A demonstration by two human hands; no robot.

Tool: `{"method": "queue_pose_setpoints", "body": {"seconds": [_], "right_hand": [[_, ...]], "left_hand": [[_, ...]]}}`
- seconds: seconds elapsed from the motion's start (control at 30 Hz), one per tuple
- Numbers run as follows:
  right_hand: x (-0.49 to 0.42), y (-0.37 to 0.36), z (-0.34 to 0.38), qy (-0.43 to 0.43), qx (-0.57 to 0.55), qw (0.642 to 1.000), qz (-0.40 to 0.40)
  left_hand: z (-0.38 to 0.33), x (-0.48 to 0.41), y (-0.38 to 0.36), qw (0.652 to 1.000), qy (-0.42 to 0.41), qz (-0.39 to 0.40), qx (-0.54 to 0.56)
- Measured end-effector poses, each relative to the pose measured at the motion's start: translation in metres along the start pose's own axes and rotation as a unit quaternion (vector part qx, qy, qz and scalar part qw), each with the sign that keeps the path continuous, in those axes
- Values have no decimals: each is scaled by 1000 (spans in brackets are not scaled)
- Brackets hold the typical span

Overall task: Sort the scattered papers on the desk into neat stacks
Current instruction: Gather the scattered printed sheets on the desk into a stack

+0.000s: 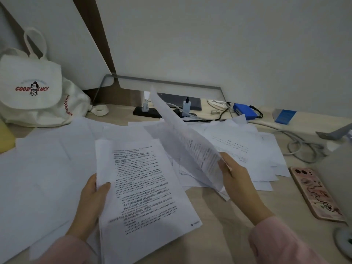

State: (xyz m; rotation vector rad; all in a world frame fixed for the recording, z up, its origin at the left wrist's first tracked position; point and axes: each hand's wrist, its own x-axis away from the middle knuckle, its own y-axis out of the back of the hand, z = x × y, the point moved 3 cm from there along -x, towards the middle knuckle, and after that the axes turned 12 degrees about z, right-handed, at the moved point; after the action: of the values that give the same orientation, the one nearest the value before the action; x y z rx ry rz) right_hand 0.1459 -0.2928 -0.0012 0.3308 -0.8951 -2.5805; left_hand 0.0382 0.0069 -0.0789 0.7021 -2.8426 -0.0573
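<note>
Gripping the left edge of a printed stack (144, 187), the left hand (89, 199) lays its thumb on the top page, with its fingers underneath. The stack's long axis runs from the person outward, its far end leaning slightly left. The text reads upright to the holder. Its near corner overhangs the front of the counter (219, 225).

The right hand (238, 180) holds the lower end of the lifted sheets (190, 141), fingers curled round the edge. These sheets stand steeply, almost edge-on to the camera. Their long axis climbs from the hand away and to the left, the far tip over the power strip (146, 112). Printing shows on the bowed face near the hand.

Loose papers (38, 168) are thin, white and flat. They overlap at mixed angles on both sides of the stack and cover most of the counter. Pale wood-look surface lies bare between the two pink sleeves (276, 242).

A phone (316, 193) in a pink patterned case lies flat to the right, just beside the papers. A white cloth bag (32, 88) slumps at the far left. Grey cables (301, 145) and a blue box (243, 111) sit along the far right edge.
</note>
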Motion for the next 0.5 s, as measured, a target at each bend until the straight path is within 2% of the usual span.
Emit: {"method": "queue_pose_setpoints", "body": {"seconds": [0.1, 0.23, 0.37, 0.5], "right_hand": [[5, 20, 14, 21, -186, 982, 3], [5, 33, 3, -5, -426, 904, 27], [3, 29, -16, -47, -494, 867, 40], [6, 11, -31, -91, -456, 881, 85]], "left_hand": [[2, 13, -9, 998, 8, -19, 56], [0, 34, -24, 994, -4, -37, 99], [1, 57, -32, 987, -1, -69, 146], [1, 78, -36, 980, -5, -74, 184]]}}
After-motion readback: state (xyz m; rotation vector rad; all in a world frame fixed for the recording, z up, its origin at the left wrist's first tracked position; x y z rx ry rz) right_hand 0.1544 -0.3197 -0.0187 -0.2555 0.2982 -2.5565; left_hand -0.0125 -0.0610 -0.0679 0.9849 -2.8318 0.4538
